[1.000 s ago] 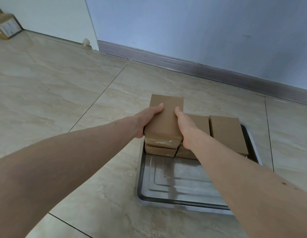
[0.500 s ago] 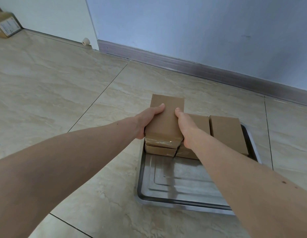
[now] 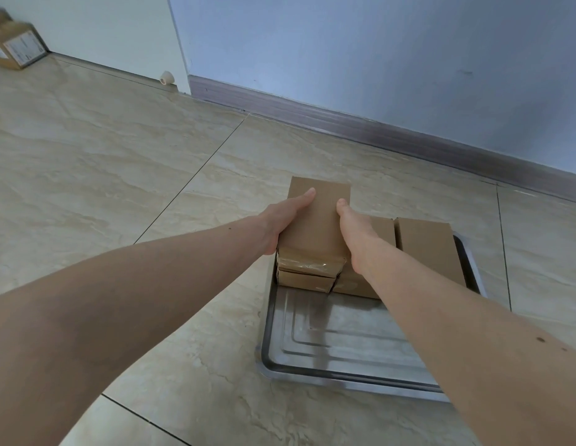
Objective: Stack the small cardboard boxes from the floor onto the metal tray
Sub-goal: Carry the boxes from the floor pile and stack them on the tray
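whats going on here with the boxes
A person is stacking small cardboard boxes on a metal tray on the floor. The left hand and right hand grip the sides of the top box, which sits on a lower box at the tray's far left. Two more boxes lie beside it.

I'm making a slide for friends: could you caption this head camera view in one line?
Both hands, left hand and right hand, hold a small cardboard box atop another at the far-left corner of the metal tray.
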`<state>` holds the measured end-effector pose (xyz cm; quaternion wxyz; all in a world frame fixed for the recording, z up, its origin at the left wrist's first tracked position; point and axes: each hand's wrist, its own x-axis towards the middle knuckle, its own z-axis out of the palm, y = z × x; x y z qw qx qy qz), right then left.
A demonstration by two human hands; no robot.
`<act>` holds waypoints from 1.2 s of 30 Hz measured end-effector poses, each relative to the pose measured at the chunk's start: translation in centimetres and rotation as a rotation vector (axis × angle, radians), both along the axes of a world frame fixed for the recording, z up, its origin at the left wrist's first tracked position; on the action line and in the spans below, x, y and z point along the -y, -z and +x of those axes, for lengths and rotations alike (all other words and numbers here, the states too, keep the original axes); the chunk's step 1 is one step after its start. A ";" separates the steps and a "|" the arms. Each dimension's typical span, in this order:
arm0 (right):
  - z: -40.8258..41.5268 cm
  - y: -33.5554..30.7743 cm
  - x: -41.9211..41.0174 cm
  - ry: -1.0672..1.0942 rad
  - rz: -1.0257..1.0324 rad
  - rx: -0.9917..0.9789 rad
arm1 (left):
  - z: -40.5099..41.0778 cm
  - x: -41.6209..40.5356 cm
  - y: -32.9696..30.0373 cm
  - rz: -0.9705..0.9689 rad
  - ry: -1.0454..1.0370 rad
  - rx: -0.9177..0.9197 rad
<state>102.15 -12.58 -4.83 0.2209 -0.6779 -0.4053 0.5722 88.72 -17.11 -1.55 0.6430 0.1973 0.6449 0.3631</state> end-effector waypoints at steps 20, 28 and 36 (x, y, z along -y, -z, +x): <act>-0.5 -17.9 -0.6 -0.270 0.237 0.511 | -4.8 1.8 -14.1 -0.172 -0.099 -0.239; -4.8 -31.5 0.2 -0.377 0.205 0.385 | -8.2 2.6 -28.5 -0.213 -0.213 -0.159; -13.5 -45.3 -0.6 -0.556 0.242 0.198 | -15.6 2.8 -41.1 -0.166 -0.330 -0.172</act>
